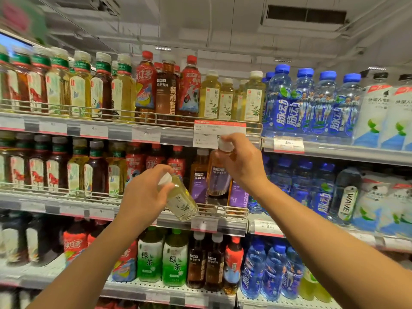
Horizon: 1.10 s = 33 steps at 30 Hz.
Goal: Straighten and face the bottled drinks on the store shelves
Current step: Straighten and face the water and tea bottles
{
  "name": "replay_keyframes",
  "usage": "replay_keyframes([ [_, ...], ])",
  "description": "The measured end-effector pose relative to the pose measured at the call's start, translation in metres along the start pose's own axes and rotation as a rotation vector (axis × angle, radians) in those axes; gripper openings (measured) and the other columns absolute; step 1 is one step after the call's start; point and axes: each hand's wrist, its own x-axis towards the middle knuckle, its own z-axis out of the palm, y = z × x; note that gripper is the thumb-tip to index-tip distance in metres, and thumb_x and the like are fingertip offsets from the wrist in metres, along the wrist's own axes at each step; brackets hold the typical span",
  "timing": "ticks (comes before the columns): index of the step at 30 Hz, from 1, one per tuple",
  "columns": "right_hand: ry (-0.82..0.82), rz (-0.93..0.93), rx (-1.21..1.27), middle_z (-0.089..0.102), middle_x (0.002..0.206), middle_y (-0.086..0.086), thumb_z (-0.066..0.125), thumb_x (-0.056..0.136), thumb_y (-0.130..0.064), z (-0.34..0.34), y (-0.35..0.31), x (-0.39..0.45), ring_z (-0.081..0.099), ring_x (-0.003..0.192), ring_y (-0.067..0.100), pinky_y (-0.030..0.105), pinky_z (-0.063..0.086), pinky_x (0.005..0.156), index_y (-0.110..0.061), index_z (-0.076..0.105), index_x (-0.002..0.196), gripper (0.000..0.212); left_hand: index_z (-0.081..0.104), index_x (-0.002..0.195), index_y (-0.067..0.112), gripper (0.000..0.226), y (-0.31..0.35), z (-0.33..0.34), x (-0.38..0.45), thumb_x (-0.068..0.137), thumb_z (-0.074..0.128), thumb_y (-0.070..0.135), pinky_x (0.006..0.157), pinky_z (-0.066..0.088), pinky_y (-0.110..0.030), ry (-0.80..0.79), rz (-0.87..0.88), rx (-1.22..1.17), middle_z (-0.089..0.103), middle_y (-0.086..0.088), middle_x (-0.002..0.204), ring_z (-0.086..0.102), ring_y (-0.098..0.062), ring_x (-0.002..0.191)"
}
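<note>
My left hand [145, 192] grips a pale yellow tea bottle [181, 201] by its neck and white cap. That bottle is tilted with its base down to the right, in front of the middle shelf rail [225, 210]. My right hand [242, 161] holds an amber tea bottle with a purple label [218, 177] by its white cap, lifted slightly above the middle shelf. It hangs beside two more purple-labelled bottles [199, 175]. Matching pale yellow bottles [210, 97] stand on the top shelf above.
Rows of tea bottles [78, 85] fill the left of each shelf. Blue-capped drinks [312, 101] and white-labelled bottles [379, 112] fill the right. A price card [219, 132] hangs over the top shelf edge just above my right hand. Green tea bottles [162, 257] stand on the lower shelf.
</note>
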Motion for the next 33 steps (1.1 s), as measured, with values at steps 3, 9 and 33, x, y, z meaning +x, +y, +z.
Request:
replay_keyframes([
  [3, -0.037, 0.006, -0.046, 0.067, 0.107, 0.005, 0.083, 0.084, -0.019, 0.016, 0.008, -0.013, 0.065, 0.078, 0.024, 0.030, 0.047, 0.064, -0.020, 0.053, 0.114, 0.043, 0.063, 0.122, 0.025, 0.031, -0.004, -0.001, 0.000, 0.092, 0.070, 0.023, 0.070, 0.047, -0.030, -0.004, 0.015, -0.019, 0.071, 0.004, 0.105, 0.061, -0.014, 0.086],
  [9, -0.124, 0.122, -0.129, 0.065, 0.110, 0.004, 0.079, 0.088, -0.025, 0.033, 0.021, -0.024, 0.065, 0.085, 0.031, 0.037, 0.048, 0.067, -0.011, 0.059, 0.114, 0.035, 0.062, 0.120, 0.026, 0.031, -0.008, 0.000, -0.001, 0.091, 0.071, 0.022, 0.071, 0.055, -0.031, -0.010, 0.044, -0.052, 0.070, 0.006, 0.105, 0.064, -0.015, 0.088],
  [33, -0.652, 0.252, -0.626, 0.065, 0.125, 0.011, 0.046, 0.102, -0.050, 0.050, 0.049, 0.004, 0.055, 0.122, 0.038, 0.051, 0.039, 0.101, -0.023, 0.058, 0.131, 0.041, 0.060, 0.119, 0.034, 0.030, -0.025, 0.011, -0.013, 0.092, 0.069, 0.027, 0.065, 0.056, -0.034, -0.060, 0.032, -0.088, 0.067, 0.010, 0.098, 0.061, -0.011, 0.081],
])
